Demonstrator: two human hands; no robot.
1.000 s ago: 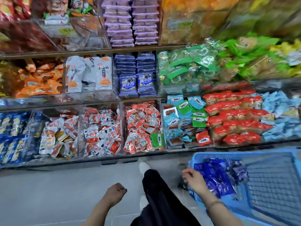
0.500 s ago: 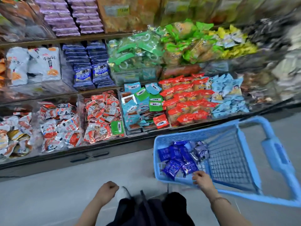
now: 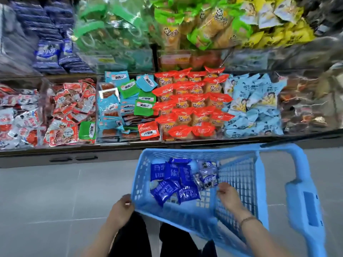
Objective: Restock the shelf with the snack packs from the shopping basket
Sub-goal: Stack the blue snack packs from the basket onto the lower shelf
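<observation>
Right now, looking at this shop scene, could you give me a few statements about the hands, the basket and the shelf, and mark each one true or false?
1. The blue plastic mesh basket holds dark blue snack packs. True.
2. The left hand hangs free, away from the basket. False: it grips the basket's near corner.
3. Red-topped snack packs lie on the lower shelf behind the basket. True.
4. The right hand is putting a pack on the shelf. False: it is inside the basket, beside the pale silvery packs.

Assorted packets (image 3: 189, 104) across the shelf (image 3: 204, 144)
</observation>
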